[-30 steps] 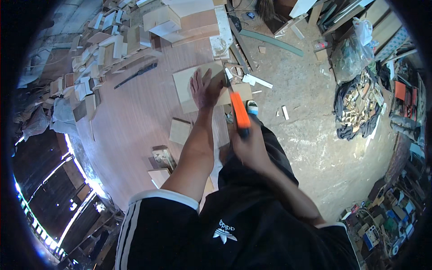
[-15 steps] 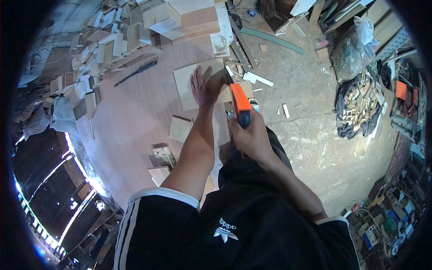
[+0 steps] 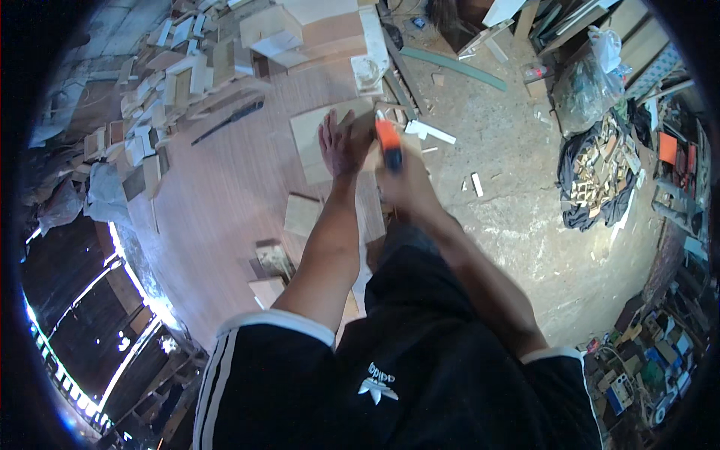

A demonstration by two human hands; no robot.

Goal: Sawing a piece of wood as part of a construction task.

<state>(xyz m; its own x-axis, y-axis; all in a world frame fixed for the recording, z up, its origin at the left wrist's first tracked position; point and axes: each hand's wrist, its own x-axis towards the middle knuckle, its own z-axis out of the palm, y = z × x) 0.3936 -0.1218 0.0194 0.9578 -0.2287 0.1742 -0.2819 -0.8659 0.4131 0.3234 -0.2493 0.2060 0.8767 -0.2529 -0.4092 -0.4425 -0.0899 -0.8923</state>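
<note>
A pale square board lies on the wood-grain worktop at its right edge. My left hand rests flat on that board with its fingers spread. Close to its right, my right hand, slightly smeared by motion, is wrapped round the orange and black handle of a handsaw. The blade is seen almost edge-on at the board's right side and is mostly hidden, so I cannot tell how deep it sits in the wood.
Small boards lie beside my left forearm. A long dark tool rests farther left, near heaped wooden pieces. Boxy wooden parts stand at the back. Right, on the floor, are offcuts and a black sack of scraps.
My right hand and the handsaw have moved forward, away from my body, along the board's right side. My left hand and the board have stayed put.
</note>
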